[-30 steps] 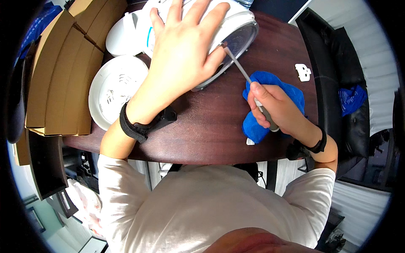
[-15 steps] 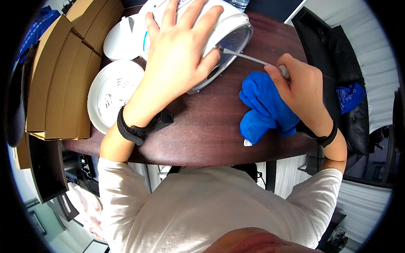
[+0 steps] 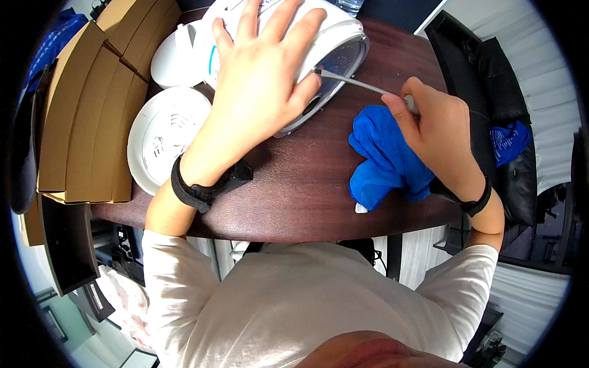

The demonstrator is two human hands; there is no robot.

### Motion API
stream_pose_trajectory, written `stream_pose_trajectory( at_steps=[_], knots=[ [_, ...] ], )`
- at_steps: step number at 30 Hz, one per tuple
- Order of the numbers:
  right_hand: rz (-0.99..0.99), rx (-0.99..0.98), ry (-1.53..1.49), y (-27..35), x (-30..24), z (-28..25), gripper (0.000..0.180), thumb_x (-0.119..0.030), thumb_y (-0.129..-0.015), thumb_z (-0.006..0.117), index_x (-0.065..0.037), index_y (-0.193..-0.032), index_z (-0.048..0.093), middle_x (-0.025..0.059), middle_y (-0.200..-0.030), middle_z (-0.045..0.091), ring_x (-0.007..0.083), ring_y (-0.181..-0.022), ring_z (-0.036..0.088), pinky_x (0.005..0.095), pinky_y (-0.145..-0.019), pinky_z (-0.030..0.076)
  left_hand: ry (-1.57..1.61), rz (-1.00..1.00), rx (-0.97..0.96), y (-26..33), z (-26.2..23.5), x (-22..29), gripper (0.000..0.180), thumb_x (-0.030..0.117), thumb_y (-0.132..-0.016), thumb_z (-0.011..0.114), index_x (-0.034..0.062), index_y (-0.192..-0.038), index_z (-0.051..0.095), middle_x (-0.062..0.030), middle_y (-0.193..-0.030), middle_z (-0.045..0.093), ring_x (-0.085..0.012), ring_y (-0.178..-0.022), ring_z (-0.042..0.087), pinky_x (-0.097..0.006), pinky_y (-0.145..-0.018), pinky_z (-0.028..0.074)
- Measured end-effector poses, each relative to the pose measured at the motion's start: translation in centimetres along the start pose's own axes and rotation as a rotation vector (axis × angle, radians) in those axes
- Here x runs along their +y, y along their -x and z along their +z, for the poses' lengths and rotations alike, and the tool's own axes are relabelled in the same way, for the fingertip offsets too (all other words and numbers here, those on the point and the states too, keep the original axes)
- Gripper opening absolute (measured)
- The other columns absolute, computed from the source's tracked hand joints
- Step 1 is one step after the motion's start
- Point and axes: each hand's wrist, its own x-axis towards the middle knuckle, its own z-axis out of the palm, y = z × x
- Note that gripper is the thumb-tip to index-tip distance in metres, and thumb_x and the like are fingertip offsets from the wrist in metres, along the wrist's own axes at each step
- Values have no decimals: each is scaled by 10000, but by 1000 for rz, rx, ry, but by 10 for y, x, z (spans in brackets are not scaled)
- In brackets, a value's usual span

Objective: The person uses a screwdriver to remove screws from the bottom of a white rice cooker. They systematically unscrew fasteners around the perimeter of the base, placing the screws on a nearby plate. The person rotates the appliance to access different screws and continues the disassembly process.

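A white rounded appliance housing (image 3: 219,21) lies tilted at the far side of the table, its round, clear-rimmed dark face (image 3: 343,61) turned to the right. My left hand (image 3: 257,80) rests on top of the housing with its fingers spread, the thumb by the rim. In my right fist is a screwdriver (image 3: 359,83), gripped by its grey handle. Its thin metal shaft points left, and the tip meets the housing's rim beside my left thumb. A crumpled blue cloth (image 3: 389,156) sits on the table just below my right hand.
Left of the housing are a round white dish-like part (image 3: 153,138) with small pieces inside and another white part (image 3: 172,61). Cardboard boxes (image 3: 86,122) stand along the left edge of the dark wooden table (image 3: 294,196). Beyond its right side is a black sofa (image 3: 512,178).
My right hand and the screwdriver have shifted very slightly left. My left hand stays in place on the housing.
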Motion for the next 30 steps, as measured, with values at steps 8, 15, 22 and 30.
stream_pose_trajectory(
  at_steps=[8,15,22,30],
  knots=[
    [195,-199,-444,12,-11,19,373,-316,-965,573,-34,-723,544,148,-526,510,316,-484,562,401,-446,384,4,-21,17,3,1,1,633,231,-772,642,202,-1383,481,-111,-1461,442,-456,-1367,321,-713,-1048,217],
    [679,-669,-1367,23,-31,30,460,-417,-1038,422,-71,-753,530,3,-554,501,89,-427,458,242,-410,365,0,-29,27,3,3,2,613,260,-792,646,194,-1380,484,-115,-1457,444,-459,-1364,324,-726,-1033,228],
    [760,-752,-1546,26,-28,24,459,-431,-1031,430,-64,-776,533,20,-541,492,103,-411,444,259,-407,375,10,-12,25,2,1,2,609,267,-799,643,187,-1380,482,-123,-1453,444,-466,-1355,328,-727,-1020,239],
    [96,-50,-283,17,1,15,305,-299,-927,640,-50,-755,597,115,-515,527,259,-442,561,350,-421,394,1,-22,21,3,1,3,615,260,-787,641,190,-1378,483,-119,-1461,434,-462,-1364,316,-737,-1019,226]
  ],
)
